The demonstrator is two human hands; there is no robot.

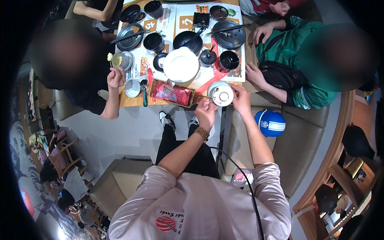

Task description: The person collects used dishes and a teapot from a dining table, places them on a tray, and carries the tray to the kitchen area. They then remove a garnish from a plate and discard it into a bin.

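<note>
At the table's near edge, on the right, my right hand (241,97) holds the rim of a pale bowl (213,89). A small white dish (222,96) with a painted pattern lies over that bowl, seemingly upside down. My left hand (206,111) is at their left side with its fingers bent; whether it grips the rim is not clear. Left of my hands, a woven basket (192,103) holds red packets (177,93). A white round dish (181,64) stands behind the basket.
Black plates (228,34), a black bowl with a spoon (180,39), cups (229,60) and a lidded pot (208,57) crowd the table. Seated people flank both sides, one in a green jacket (279,39). A blue helmet (270,123) rests on the right bench (300,135). A cable (240,171) crosses my body.
</note>
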